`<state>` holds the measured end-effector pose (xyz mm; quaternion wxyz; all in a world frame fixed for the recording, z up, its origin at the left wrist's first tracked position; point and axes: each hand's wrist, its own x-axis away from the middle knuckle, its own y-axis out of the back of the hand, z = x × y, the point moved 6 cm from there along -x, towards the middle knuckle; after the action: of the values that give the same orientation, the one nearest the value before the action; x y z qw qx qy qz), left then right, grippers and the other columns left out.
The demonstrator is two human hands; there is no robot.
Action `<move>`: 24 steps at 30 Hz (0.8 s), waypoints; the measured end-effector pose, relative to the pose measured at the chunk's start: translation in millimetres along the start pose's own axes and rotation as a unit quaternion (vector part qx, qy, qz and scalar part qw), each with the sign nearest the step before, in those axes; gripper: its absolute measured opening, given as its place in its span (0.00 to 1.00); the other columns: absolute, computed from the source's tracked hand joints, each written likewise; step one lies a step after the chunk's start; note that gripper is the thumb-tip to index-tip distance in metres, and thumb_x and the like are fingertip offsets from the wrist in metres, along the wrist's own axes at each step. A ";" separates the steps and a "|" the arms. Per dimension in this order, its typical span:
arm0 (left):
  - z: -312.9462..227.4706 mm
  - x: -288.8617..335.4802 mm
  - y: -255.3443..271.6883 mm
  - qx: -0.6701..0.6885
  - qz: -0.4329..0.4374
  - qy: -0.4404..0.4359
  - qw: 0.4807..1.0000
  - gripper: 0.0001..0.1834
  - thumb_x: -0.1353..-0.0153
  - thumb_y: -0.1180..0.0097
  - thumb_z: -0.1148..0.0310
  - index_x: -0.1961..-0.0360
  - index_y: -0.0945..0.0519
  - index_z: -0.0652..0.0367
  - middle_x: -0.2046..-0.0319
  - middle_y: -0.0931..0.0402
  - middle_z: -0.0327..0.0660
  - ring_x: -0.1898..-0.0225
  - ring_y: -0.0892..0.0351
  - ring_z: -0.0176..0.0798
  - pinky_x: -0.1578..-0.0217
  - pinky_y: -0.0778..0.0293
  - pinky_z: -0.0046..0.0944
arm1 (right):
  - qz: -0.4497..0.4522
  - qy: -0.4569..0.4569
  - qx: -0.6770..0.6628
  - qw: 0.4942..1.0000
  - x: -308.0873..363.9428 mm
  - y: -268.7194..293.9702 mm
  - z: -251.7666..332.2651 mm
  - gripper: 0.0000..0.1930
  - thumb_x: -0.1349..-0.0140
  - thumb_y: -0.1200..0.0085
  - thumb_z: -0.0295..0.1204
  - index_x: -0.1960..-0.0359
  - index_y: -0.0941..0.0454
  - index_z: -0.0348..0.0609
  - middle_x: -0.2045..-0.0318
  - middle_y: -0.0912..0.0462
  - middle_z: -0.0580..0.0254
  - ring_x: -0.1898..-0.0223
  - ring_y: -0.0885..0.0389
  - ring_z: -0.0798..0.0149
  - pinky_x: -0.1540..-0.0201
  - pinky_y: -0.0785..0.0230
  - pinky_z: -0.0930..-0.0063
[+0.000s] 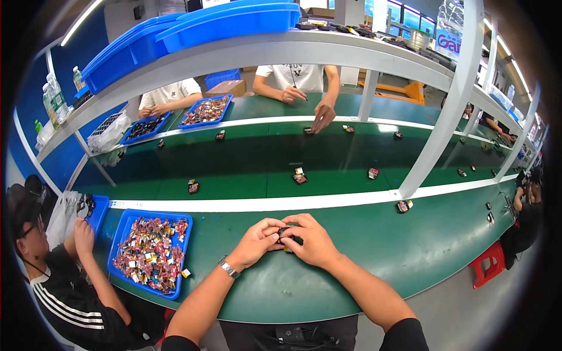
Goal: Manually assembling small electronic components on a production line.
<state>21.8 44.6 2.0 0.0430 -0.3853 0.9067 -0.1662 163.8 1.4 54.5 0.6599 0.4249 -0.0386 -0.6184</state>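
Observation:
Above the near green bench, both my hands meet around a small black electronic part [283, 232]. My left hand [256, 243], with a metal-banded watch [229, 267] on its wrist, pinches it from the left. From the other side, the thumb and fingers of my right hand [312, 238] close on the same part. Fingers cover most of it, and a bit of yellow shows just below. To the left stands a blue tray [188, 231] heaped with small red, white and yellow pieces. One loose piece [186, 273] lies beside its right edge.
A white rail [252, 205] separates my bench from a green conveyor [240, 186] carrying several small assemblies. Another assembly [404, 206] rests by a shelf post [451, 117]. Blue bins [228, 26] sit overhead. A person [76, 286] sits at left; others work opposite. A red stool [487, 264] stands right.

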 end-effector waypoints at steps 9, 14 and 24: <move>-0.4 -0.6 -1.0 0.033 -0.015 -0.003 0.999 0.13 0.30 0.51 0.74 0.45 0.30 0.59 0.45 0.27 0.42 0.45 0.23 0.37 0.45 0.23 0.40 | -0.036 0.014 0.014 0.999 3.9 0.2 0.3 0.08 0.45 0.35 0.27 0.63 0.15 0.45 0.51 0.20 0.63 0.47 0.25 0.58 0.54 0.24 0.67; 5.4 -1.7 2.4 0.042 -0.004 0.008 0.999 0.13 0.30 0.51 0.75 0.45 0.30 0.59 0.45 0.26 0.43 0.46 0.23 0.38 0.45 0.22 0.41 | -0.026 -0.016 -0.024 0.999 4.6 -1.3 -2.2 0.08 0.46 0.34 0.26 0.63 0.14 0.46 0.50 0.20 0.63 0.46 0.25 0.57 0.50 0.24 0.67; 6.5 -1.8 0.3 0.028 -0.046 -0.039 0.998 0.12 0.30 0.49 0.74 0.48 0.30 0.60 0.46 0.24 0.45 0.46 0.22 0.38 0.45 0.22 0.42 | -0.068 0.062 0.035 0.995 2.7 2.7 18.5 0.11 0.49 0.35 0.21 0.62 0.15 0.42 0.46 0.22 0.59 0.41 0.28 0.53 0.43 0.28 0.62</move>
<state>24.2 44.3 -4.3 0.0814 -0.4313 0.8806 -0.1785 155.8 -10.7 66.6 0.6026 0.4869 0.0099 -0.6323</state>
